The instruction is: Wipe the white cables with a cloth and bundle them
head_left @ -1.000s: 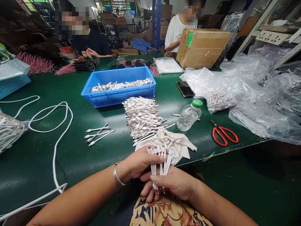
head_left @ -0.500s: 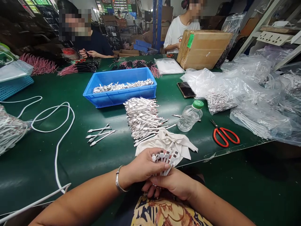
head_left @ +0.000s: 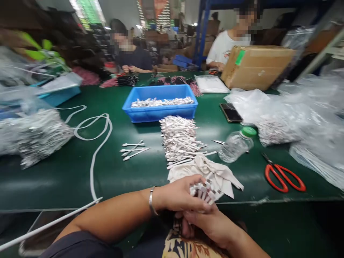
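A bunch of short white USB cables is gripped between my two hands, close to the table's front edge. My left hand, a silver bangle at its wrist, wraps round the bunch from the left with its thumb across the front. Below it, my right hand closes round the lower part; its fingers are partly hidden. The white connector ends stick up, blurred. Just beyond lies a crumpled white cloth, touching a thick pile of similar cables. A few loose cables lie to the left.
Behind the pile stands a blue bin with more white cables. To the right are a bottle, red-handled scissors, a phone and plastic bags. A white cord loops at left. Two people sit across the table.
The view has swung to the left, so the table's things appear further right. Both hands still hold the bunch of cables, whose connector ends now look more blurred.
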`<state>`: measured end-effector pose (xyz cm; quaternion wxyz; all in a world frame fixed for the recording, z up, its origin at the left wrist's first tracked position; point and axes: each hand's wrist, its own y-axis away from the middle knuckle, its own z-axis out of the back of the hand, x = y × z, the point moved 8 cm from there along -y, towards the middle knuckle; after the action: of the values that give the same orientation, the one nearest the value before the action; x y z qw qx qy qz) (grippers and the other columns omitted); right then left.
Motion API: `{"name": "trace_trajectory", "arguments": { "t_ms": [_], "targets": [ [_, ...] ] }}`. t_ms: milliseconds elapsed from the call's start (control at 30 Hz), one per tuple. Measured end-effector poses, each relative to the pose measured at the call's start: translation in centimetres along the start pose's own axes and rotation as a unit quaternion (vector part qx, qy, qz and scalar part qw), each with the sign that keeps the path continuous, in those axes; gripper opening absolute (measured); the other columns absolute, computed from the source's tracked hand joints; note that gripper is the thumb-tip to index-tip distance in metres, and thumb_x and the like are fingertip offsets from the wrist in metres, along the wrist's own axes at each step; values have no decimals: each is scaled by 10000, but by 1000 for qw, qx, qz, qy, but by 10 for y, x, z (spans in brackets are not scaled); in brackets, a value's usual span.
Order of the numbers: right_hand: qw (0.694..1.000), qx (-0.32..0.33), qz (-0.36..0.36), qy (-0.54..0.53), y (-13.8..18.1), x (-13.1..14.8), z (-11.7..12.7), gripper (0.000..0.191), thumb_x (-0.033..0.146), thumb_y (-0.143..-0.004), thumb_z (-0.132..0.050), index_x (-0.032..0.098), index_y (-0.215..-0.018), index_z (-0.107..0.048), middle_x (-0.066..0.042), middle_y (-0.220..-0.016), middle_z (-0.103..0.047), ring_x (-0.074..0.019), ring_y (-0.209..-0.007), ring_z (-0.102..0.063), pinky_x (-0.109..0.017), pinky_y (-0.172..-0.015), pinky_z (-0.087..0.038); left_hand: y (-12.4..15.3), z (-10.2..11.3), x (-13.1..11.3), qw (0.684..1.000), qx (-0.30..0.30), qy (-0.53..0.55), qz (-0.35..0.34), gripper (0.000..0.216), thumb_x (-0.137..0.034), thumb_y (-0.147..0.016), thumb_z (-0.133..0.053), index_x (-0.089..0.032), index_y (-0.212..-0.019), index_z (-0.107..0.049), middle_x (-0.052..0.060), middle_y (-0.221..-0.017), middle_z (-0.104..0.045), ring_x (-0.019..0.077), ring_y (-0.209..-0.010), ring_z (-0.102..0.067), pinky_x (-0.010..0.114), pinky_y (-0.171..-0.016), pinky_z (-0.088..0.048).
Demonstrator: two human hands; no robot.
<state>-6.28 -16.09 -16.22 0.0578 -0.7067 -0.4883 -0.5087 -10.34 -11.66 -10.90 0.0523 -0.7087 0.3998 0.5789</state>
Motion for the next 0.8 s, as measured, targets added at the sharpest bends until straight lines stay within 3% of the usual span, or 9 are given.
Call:
{"name": "trace_trajectory", "arguments": {
  "t_ms": [133,233,367,500,600,667,800],
  "targets": [
    [996,29,-12,87,2,-7,1,478,569,-804,-584,113,-906,-679,-22,-607,-571,-145,-630,-533,-303,-676,-415,3,-3,5,1000,-11,-18,18,671,-367,-482,-866,-237,-1050,-534,-52,-709,-565,85,-548,-489,192,-496,-398],
    [993,69,2,100,2,-7,-4,489,585,-762,-627,128,-937,-640,-17,-647,-562,-124,-590,-490,-268,-596,-379,3,0,8,996,-80,-9,27,544,-491,-573,-795,-214,-972,-551,-60,-586,-520,85,-459,-453,195,-436,-346],
    [993,118,-27,15,2,-16,-10,492,553,-737,-675,165,-1028,-591,-22,-796,-576,-78,-583,-461,-212,-543,-332,16,15,-14,974,-191,76,-99,429,-560,-710,-663,-183,-796,-479,-77,-486,-440,73,-441,-414,203,-477,-364],
    [992,123,-20,6,5,-15,-11,621,596,-674,-707,206,-1133,-555,-46,-954,-579,-60,-575,-475,-209,-558,-402,45,24,-26,933,-290,100,-189,370,-526,-819,-564,-177,-791,-443,-40,-566,-531,69,-483,-475,184,-500,-380],
    [992,103,29,63,12,1,-13,752,667,-631,-686,213,-1210,-530,-97,-1102,-582,-193,-841,-598,-313,-761,-486,48,-1,-20,951,-222,92,-193,387,-545,-810,-566,-186,-835,-422,3,-656,-603,93,-497,-537,207,-501,-423],
    [984,60,60,155,17,14,-12,703,666,-683,-638,196,-1199,-554,-121,-1180,-569,-284,-1106,-529,-380,-937,-428,46,-22,-19,961,-163,61,-216,394,-545,-804,-574,-185,-839,-417,43,-700,-635,141,-617,-607,249,-582,-470],
    [957,-1,85,277,27,30,-12,612,614,-805,-529,170,-1225,-553,-144,-1229,-556,-320,-1252,-410,-445,-1059,-306,47,-32,-25,952,-173,-21,-251,337,-499,-851,-534,-175,-853,-439,104,-800,-671,166,-776,-615,272,-692,-474]
  ]
}}
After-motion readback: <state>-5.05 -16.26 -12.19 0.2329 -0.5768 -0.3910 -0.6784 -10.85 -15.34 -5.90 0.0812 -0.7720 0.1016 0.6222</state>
